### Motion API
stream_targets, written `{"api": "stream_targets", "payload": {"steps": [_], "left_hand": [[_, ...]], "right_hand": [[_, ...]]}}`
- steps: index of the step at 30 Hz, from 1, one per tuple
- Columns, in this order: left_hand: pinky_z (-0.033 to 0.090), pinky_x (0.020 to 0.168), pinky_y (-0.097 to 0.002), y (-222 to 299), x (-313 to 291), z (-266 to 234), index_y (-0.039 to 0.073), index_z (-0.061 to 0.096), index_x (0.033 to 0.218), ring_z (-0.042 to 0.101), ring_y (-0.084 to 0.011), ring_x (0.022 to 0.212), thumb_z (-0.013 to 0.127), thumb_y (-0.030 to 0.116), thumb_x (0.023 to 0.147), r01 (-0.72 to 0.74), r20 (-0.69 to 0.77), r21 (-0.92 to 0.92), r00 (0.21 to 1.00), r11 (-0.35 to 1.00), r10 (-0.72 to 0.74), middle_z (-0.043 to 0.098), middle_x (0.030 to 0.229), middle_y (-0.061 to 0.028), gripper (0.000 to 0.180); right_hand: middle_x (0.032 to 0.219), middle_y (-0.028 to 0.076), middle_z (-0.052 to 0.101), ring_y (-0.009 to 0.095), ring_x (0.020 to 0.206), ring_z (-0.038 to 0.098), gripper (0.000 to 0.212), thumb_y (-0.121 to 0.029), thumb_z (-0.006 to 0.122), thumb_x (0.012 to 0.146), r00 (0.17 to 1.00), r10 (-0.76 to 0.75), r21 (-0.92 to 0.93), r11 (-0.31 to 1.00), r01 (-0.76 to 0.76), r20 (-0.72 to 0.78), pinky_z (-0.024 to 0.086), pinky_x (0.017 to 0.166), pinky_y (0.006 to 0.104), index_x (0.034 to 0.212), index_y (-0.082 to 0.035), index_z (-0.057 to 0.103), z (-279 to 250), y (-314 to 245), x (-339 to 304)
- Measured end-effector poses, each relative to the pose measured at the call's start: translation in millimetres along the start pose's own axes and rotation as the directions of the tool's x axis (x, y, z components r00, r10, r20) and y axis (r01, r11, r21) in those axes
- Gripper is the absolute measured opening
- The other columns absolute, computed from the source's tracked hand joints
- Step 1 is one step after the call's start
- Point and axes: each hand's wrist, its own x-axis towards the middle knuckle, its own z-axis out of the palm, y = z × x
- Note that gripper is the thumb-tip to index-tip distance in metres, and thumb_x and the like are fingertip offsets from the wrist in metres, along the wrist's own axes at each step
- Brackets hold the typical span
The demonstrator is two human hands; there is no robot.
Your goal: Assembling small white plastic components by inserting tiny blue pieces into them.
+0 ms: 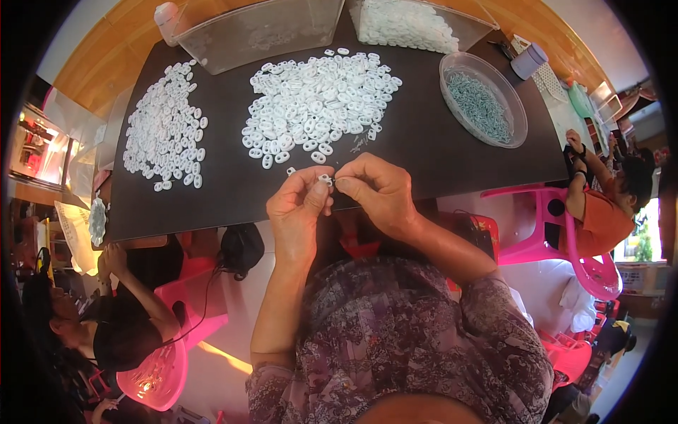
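Beyond the left hand (298, 205) and right hand (385, 192) stand two clear bins (258, 42), one holding white pieces (404, 25); a bowl (521, 119) of metal bits (480, 109) sits rightward. Two white heaps (318, 99) lie on the counter (220, 166), ahead and leftward. The left hand pinches one white piece (325, 179); the right's fingertips (345, 182) meet beside it, contents unclear.

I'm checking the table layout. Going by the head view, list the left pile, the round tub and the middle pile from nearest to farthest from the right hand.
From the right hand:
1. Middle pile: ahead, slightly left.
2. Round tub: ahead, to the right.
3. Left pile: far left.
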Motion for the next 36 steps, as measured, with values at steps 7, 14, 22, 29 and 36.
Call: {"api": "stream_targets", "payload": {"steps": [7,14,22,29,36], "left_hand": [[0.040,0.055,-0.0199,0.7,-4.2,-0.7,-0.004,0.063,0.095,0.050,-0.0081,0.063,0.063,0.006,0.084,0.004,-0.076,0.129,0.997,0.992,0.006,0.058,0.076,-0.0026,0.015],[0.038,0.057,-0.0189,-1.8,-4.7,-5.5,-0.003,0.064,0.099,0.047,-0.0063,0.065,0.063,0.006,0.084,-0.201,0.021,0.361,0.978,0.911,0.207,0.052,0.077,0.0004,0.018],[0.037,0.058,-0.0187,-2.0,-6.0,-4.5,-0.002,0.064,0.099,0.045,-0.0058,0.066,0.062,0.005,0.084,-0.297,0.074,0.510,0.950,0.807,0.303,0.049,0.076,0.0013,0.017],[0.038,0.060,-0.0193,-6.9,-7.1,0.8,-0.002,0.064,0.097,0.046,-0.0069,0.067,0.061,0.001,0.083,-0.421,0.114,0.599,0.887,0.681,0.447,0.049,0.075,0.0003,0.014],[0.038,0.057,-0.0192,-12.2,-8.5,-5.4,-0.004,0.064,0.097,0.046,-0.0065,0.064,0.060,0.002,0.085,-0.359,0.076,0.523,0.923,0.773,0.377,0.049,0.075,0.0002,0.014]], "right_hand": [[0.078,0.001,0.060,0.005,0.073,0.054,0.006,-0.004,0.062,0.082,1.000,-0.003,-0.018,1.000,0.003,-0.007,0.044,0.065,0.0211,0.085,0.001,0.063,2.0,3.5,0.2],[0.078,0.000,0.059,0.005,0.072,0.053,0.006,-0.003,0.062,0.082,1.000,0.007,-0.031,1.000,-0.006,0.024,0.044,0.064,0.0206,0.085,0.001,0.063,3.1,5.4,-0.2],[0.079,0.000,0.059,0.004,0.072,0.052,0.005,-0.003,0.062,0.082,0.999,0.003,-0.034,0.999,-0.001,0.052,0.043,0.063,0.0203,0.085,0.001,0.063,2.7,7.7,-1.3],[0.073,0.000,0.058,0.003,0.068,0.050,0.005,-0.004,0.060,0.082,0.990,0.117,0.058,0.991,-0.121,0.080,0.042,0.059,0.0202,0.082,0.001,0.061,6.6,2.8,-0.6],[0.072,0.001,0.058,0.005,0.068,0.051,0.010,-0.007,0.057,0.085,0.992,0.060,-0.005,0.998,-0.060,0.112,0.043,0.059,0.0218,0.082,0.001,0.061,7.0,7.7,0.0]]}}
